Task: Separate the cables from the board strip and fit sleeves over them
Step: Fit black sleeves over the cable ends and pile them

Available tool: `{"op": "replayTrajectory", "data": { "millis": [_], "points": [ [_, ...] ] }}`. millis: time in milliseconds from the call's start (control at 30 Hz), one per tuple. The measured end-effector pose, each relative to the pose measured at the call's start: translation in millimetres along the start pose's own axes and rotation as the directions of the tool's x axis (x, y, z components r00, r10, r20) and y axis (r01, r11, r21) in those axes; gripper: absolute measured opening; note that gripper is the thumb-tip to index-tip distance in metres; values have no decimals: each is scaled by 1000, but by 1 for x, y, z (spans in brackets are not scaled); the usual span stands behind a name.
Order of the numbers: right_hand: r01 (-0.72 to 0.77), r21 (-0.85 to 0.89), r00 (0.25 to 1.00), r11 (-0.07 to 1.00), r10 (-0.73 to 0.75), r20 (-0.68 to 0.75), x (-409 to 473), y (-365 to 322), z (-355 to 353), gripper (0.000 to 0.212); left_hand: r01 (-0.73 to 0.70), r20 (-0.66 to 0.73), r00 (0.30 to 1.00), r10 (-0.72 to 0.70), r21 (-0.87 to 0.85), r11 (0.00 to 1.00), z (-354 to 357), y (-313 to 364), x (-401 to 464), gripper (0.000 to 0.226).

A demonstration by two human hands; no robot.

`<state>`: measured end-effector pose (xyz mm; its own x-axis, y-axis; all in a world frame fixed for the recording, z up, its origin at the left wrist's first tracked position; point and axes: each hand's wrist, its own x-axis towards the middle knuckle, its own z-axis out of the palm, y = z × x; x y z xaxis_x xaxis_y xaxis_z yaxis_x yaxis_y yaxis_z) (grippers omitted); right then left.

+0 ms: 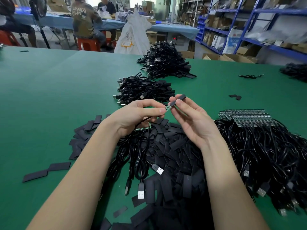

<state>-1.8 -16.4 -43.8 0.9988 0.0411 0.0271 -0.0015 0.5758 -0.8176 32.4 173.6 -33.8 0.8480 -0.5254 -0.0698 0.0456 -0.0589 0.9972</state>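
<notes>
We note even, bright overhead light, soft shadows, wide-angle bending at edges, and blurred shelving (259,22) at right.

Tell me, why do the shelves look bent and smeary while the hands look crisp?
Head view: the wide-angle lens bows the blue shelving near the edge, where it also blurs; the left hand, right hand, sleeve and small board sit centred and sharp; soft even light, faint shadows on the green table, mild sheen on the cables.
</notes>
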Motion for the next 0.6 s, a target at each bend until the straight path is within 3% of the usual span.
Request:
{"op": "replayTrajectory", "data": {
  "millis": [233, 600],
  "points": [
    [-71, -36, 994, 997, 73, 77, -2, -3, -5, 15, -44, 50, 998, 42, 24, 999, -5, -2, -1, 13],
    [-7, -101, 988, 995, 23, 156, -4, -2, -3, 21, -56, 73, 996, 56, 3, 998, -7, -4, 0, 4]
  ]
}}
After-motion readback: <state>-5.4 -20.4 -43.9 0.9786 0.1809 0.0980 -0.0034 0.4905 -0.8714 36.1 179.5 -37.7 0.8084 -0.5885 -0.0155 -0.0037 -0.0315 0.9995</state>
